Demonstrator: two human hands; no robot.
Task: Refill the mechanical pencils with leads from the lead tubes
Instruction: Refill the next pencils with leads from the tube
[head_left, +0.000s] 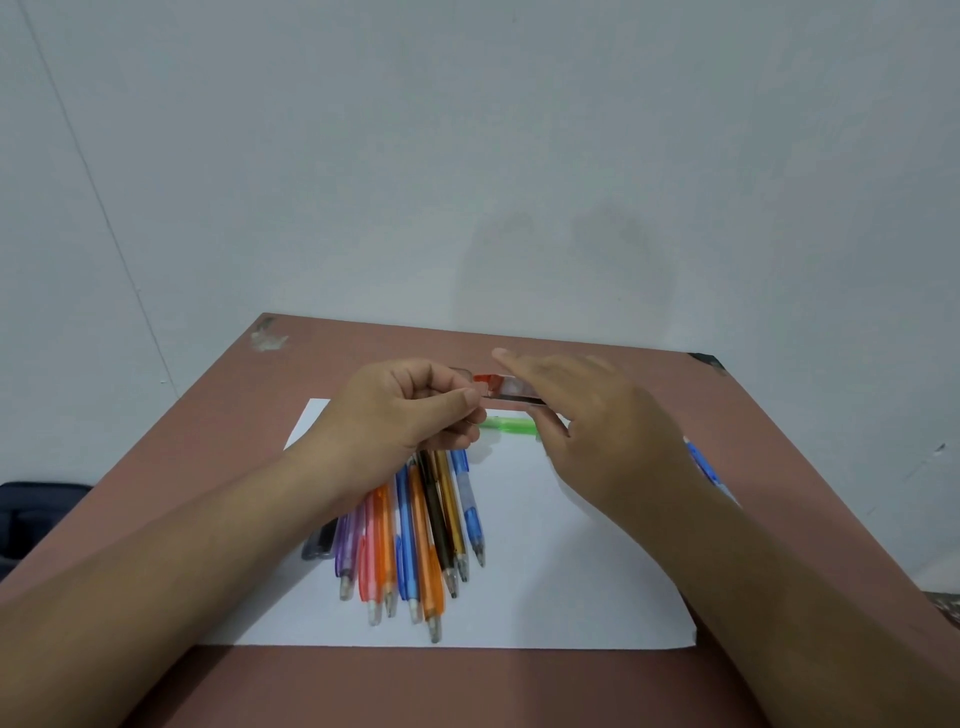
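- The left hand (405, 410) is curling into a loose fist at about 11 o'clock from the middle of the white paper (571, 571), thumb and fingertips pinching the red-capped end of a clear lead tube (506, 387).
- The right hand (597, 421) is coming in from 1 o'clock and covering the other end of that tube. It's a bit blurred, so I honestly can't tell if it's gripping the tube or just resting against it.
- The tube is sitting up in the air between both hands, only its middle bit showing.
- A green lead tube (511, 425) is lying on the paper just below the hands, with both ends tucked behind them.
- The bunch of mechanical pencils (415, 535) is fanning out on the paper toward 6 o'clock, tips pointing at the camera. Their top ends are hiding under the left hand.
- Another blue pencil (702, 462) is peeking out at 3 o'clock, mostly blocked by the right wrist.
- Something dark (318, 543) is lying at the paper's left edge, half under the left forearm. Can't make out what it is.
- The brown table (363, 353) is running out of frame at the bottom.
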